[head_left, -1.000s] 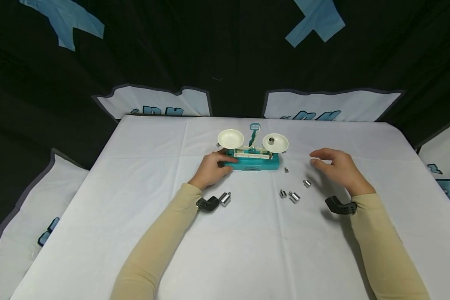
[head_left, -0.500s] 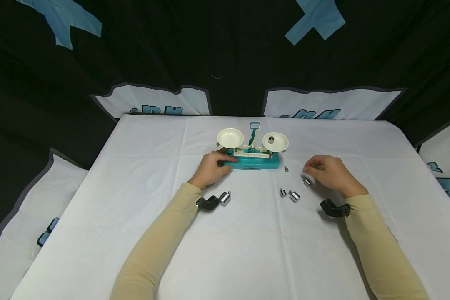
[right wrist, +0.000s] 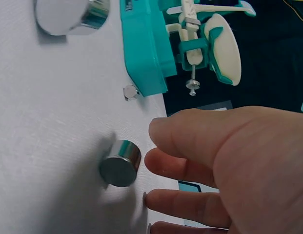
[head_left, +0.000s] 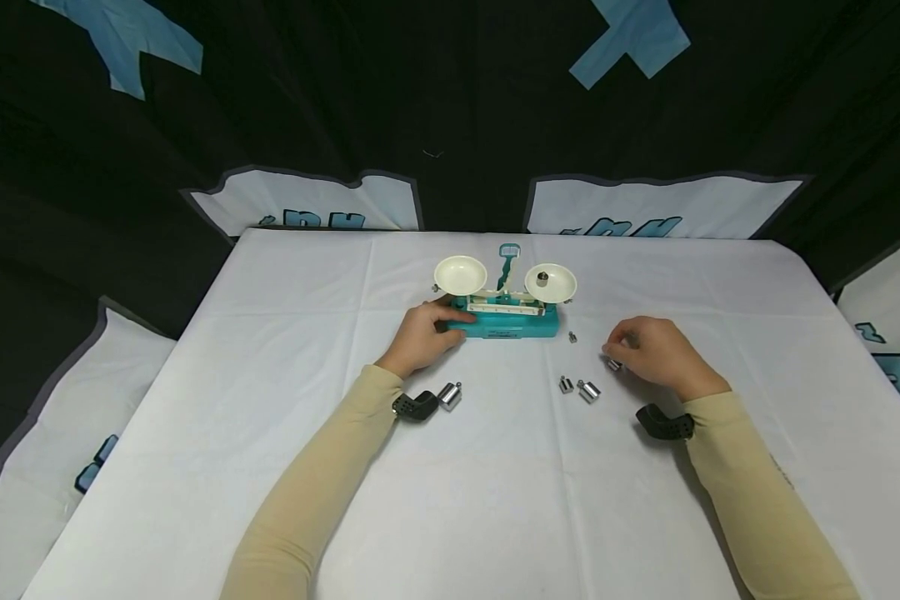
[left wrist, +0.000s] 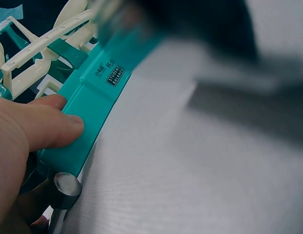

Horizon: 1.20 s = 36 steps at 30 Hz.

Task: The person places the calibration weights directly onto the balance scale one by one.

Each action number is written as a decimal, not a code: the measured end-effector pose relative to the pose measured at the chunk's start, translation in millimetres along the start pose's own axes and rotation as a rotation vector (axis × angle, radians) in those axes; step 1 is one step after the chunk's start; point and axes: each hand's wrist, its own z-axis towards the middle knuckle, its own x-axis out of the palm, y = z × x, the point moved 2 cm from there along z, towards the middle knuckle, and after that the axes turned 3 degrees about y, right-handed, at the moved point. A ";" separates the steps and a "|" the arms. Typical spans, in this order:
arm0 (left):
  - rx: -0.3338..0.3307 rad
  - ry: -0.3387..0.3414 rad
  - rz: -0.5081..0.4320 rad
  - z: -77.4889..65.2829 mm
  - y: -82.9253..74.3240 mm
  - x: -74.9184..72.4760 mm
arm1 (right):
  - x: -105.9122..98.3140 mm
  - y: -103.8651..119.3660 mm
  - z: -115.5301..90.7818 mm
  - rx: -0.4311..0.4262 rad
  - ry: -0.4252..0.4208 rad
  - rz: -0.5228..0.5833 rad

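A teal balance scale (head_left: 504,325) with two cream pans stands near the table's far side. Its left end is held by my left hand (head_left: 417,337); in the left wrist view the thumb (left wrist: 58,127) lies on the base. A metal cylinder (left wrist: 66,187) shows by that end, close to my fingers. My right hand (head_left: 656,354) hovers by a small silver weight (head_left: 614,365), fingers loosely bent. In the right wrist view a gap separates the fingertips from this weight (right wrist: 120,164). Another weight (head_left: 543,279) sits in the right pan (head_left: 561,293).
Two weights, one small (head_left: 566,386) and one larger (head_left: 588,392), lie in front of the scale. A tiny weight (head_left: 572,337) lies at its right corner. Beside my left wrist lies a large weight (head_left: 450,397). A white cloth (head_left: 495,500) covers the table.
My right hand has come down and to the left, toward the silver weight, its thumb and fingers drawing nearer together. The left hand stays on the scale.
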 end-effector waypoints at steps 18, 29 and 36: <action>-0.004 -0.006 0.000 0.3 0.5 0.8 | 6.1 7.0 -0.3 -0.015 -0.010 -0.146; -0.005 -0.003 0.007 0.6 1.5 0.8 | 6.2 8.1 -2.2 -0.024 -0.014 -0.163; -0.011 -0.005 -0.007 0.4 1.3 1.0 | 5.3 7.6 -3.4 -0.041 -0.025 -0.159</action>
